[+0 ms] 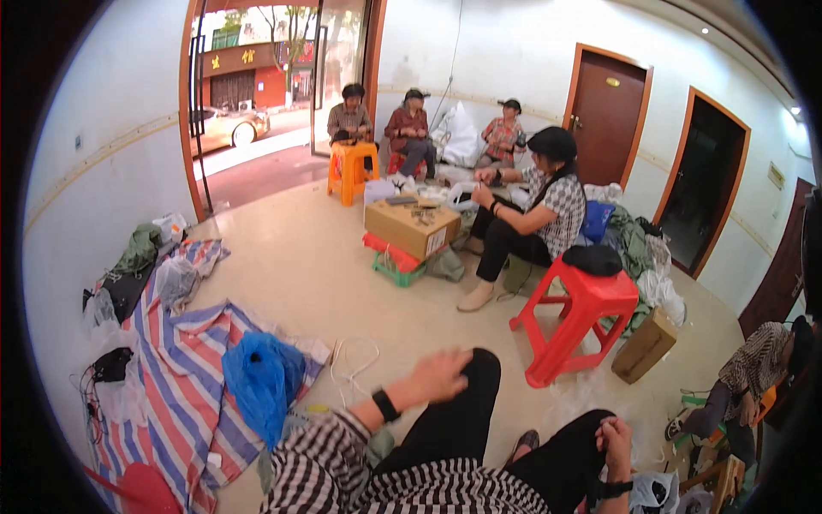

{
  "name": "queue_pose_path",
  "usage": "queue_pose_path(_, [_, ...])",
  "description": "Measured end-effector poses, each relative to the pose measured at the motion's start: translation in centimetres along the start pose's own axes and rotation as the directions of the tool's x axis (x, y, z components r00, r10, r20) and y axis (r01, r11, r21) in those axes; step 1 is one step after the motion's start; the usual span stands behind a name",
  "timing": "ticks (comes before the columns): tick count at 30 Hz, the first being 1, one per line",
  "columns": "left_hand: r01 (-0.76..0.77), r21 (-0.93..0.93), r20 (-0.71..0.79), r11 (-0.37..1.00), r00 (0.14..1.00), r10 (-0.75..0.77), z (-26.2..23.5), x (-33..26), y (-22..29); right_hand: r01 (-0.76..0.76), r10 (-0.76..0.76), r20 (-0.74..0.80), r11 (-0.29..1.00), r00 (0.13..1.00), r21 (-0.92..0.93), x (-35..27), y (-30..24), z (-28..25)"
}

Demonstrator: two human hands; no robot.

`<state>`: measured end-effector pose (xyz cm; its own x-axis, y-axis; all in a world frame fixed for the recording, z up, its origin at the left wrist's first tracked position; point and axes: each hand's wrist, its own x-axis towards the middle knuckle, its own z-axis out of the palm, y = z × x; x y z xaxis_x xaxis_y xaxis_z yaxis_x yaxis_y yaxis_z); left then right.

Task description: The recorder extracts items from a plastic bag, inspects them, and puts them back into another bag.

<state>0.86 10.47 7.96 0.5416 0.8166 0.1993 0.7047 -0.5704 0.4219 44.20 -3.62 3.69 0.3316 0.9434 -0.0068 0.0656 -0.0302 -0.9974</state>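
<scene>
My left hand (pixel 437 375) is above my left knee, blurred by motion. Its thumb and fingers look loosely stretched out, and I see nothing in them. A dark band circles that wrist. By my right knee, my right hand (pixel 614 437) is closed, its fingers curled inward; whatever they may hold is hidden. My black trousers (pixel 445 428) lie beneath both hands. On the floor left of my left forearm rests a blue plastic bag (pixel 264 377), on a striped red, white and blue sheet (pixel 193 368). A thin white cord (pixel 353 368) lies near my left wrist.
A red stool (pixel 578 308) bearing a dark cap (pixel 592 259) stands ahead right, beside a brown box (pixel 644 345). A cardboard box (pixel 411 230) with small pieces on it sits before a seated person (pixel 561 206). Others sit near the doorway; one bends over at far right (pixel 758 368).
</scene>
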Motion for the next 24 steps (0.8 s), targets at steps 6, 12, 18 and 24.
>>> queue_pose_path(6, [0.044, -0.073, -0.016, 0.996, 0.999, -0.045, 6.5, -3.6, 1.5, -0.114, 0.118, 0.051, 0.991, 0.992, -0.076, -2.4, -0.5, -1.1])
queue_pose_path(12, [0.074, 0.039, 0.089, 0.997, 0.993, -0.077, 6.9, -7.3, 3.3, -0.11, 0.126, 0.157, 0.988, 0.979, -0.106, -2.6, -1.5, -0.8])
queue_pose_path(18, [0.189, -0.018, 0.042, 0.982, 0.981, -0.188, 7.4, -9.9, 3.8, -0.113, 0.106, 0.14, 0.993, 0.984, 0.041, -2.9, 0.5, -1.4])
queue_pose_path(24, [0.192, -0.023, 0.074, 0.981, 0.979, -0.19, 7.2, -9.8, 3.4, -0.041, 0.035, 0.05, 0.99, 0.998, 0.133, -2.7, 1.3, -0.5])
